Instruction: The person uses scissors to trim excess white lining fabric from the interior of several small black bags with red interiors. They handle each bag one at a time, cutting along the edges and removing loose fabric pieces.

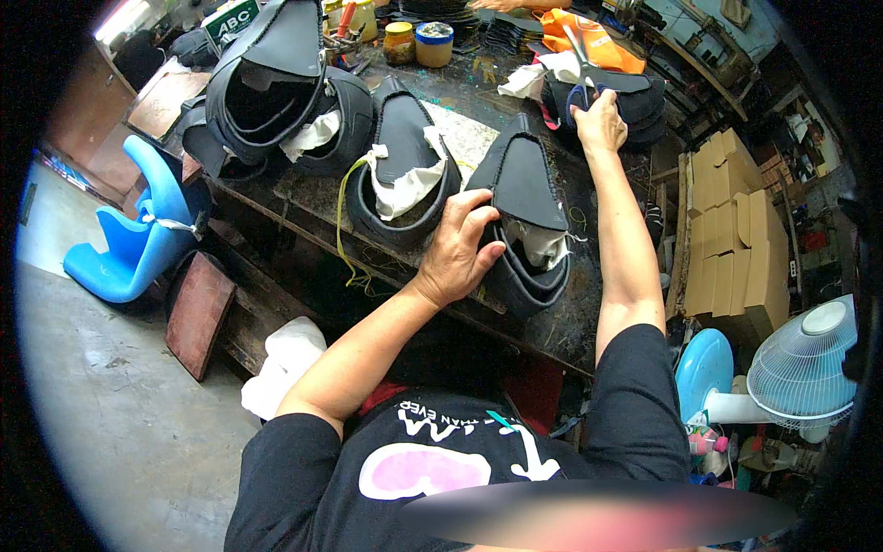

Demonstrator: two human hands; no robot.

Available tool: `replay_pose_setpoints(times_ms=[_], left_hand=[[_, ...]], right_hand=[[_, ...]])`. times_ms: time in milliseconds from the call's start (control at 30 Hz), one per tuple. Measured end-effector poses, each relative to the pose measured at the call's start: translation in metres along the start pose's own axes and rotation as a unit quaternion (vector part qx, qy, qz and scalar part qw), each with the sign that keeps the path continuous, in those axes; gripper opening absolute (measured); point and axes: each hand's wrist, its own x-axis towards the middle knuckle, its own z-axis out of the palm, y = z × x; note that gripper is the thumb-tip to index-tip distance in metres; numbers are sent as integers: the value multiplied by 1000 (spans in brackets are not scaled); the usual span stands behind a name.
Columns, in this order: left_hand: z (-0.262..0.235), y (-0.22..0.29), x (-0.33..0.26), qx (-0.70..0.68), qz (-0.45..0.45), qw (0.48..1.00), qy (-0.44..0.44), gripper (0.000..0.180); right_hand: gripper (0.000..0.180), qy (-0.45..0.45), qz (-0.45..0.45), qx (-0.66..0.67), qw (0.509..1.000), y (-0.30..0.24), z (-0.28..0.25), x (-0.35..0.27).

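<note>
On the workbench (303, 198) in front of me stands a black shoe (529, 184), its toe pointing away and white lining cloth bunched in its opening. My left hand (460, 244) grips this shoe's left side, fingers and thumb against the edge. Farther off to the right, my right hand (602, 124) is closed around the handles of a pair of scissors (579, 60), blades pointing up and away. Beneath the scissors lies a stack of black shoe parts (635, 97). A second black shoe (400, 152), with white cloth and a yellow strip hanging from it, stands left of my left hand.
More black shoes (267, 101) are piled at the bench's left. Jars (434, 44) and an orange bag (593, 41) lie at the back. A blue plastic chair (138, 221) stands left; cardboard boxes (736, 239) and a fan (805, 363) are at right. Another person's arm (520, 5) shows beyond.
</note>
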Motion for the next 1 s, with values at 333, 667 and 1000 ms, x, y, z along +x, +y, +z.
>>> replay_pose_setpoints(times_ms=[333, 667, 1000], left_hand=[[3, 2, -1, 21, 7, 1000, 5, 43], [3, 4, 1, 22, 14, 1000, 13, 42], [1, 2, -1, 36, 9, 999, -5, 41]], right_hand=[[28, -68, 59, 580, 810, 80, -24, 10], [39, -51, 76, 351, 932, 80, -14, 1], [36, 49, 113, 441, 889, 37, 42, -17]])
